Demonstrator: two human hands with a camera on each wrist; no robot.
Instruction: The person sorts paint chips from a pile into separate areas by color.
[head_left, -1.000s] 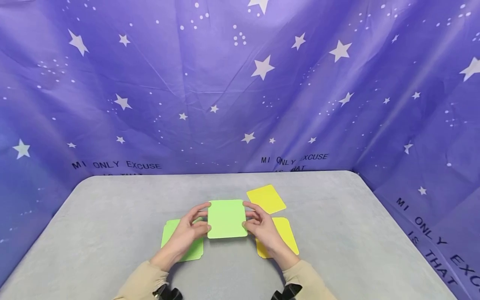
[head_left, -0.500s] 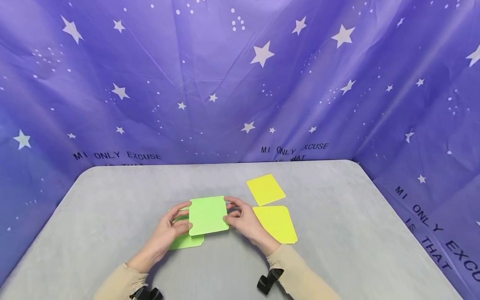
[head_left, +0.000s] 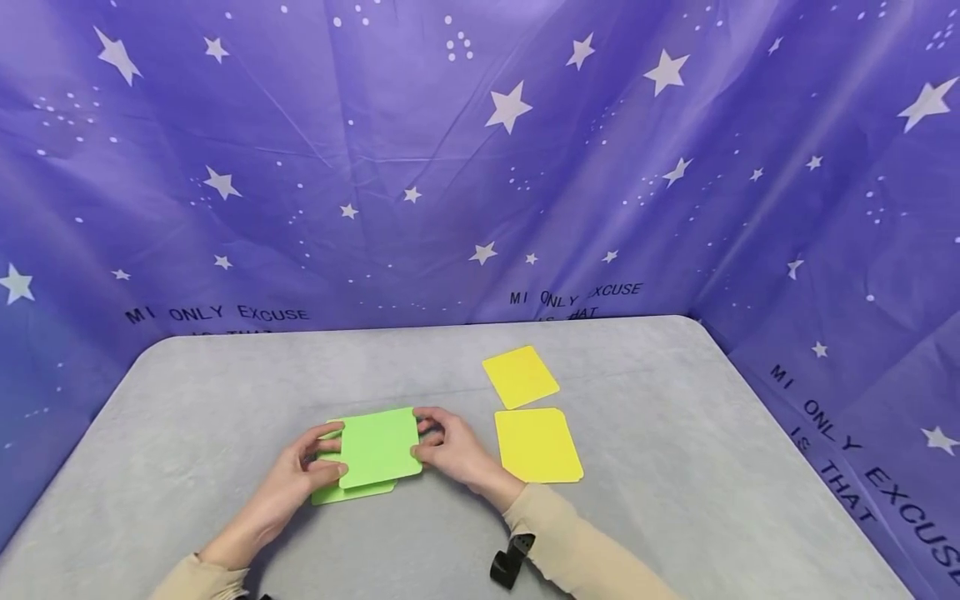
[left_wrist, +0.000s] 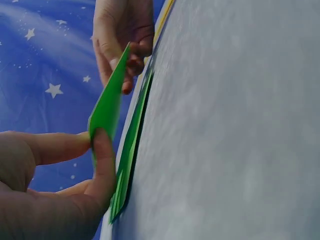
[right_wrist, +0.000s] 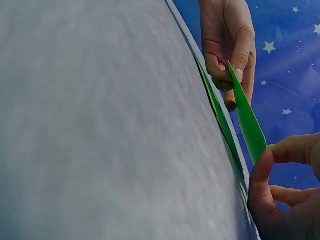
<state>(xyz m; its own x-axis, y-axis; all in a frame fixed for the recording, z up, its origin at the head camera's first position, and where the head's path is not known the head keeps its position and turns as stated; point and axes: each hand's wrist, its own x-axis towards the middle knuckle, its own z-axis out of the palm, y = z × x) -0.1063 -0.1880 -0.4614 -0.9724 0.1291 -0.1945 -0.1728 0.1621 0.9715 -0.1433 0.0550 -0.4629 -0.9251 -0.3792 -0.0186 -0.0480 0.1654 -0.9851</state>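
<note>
A square green card [head_left: 381, 448] with rounded corners is held up between both hands. My left hand [head_left: 296, 467] pinches its left edge between thumb and fingers, and my right hand [head_left: 453, 450] pinches the opposite edge. Below it, a small pile of green cards [head_left: 352, 493] lies on the table, mostly covered by the held card in the head view. Seen side-on in the left wrist view, the held card [left_wrist: 107, 107] is tilted and stands apart from the pile [left_wrist: 131, 150]. The right wrist view also has a gap between the held card [right_wrist: 247, 122] and the pile [right_wrist: 220, 115].
To the right, yellow cards [head_left: 538, 446] lie stacked slightly askew on the grey table [head_left: 660, 500]. Another yellow card [head_left: 521, 377] lies rotated just behind them. A purple star-patterned curtain [head_left: 420, 167] hangs behind the table and along its sides.
Both hands have carried the green card leftward from the middle of the table to over the green pile. The yellow cards have stayed put while the head view shifted.
</note>
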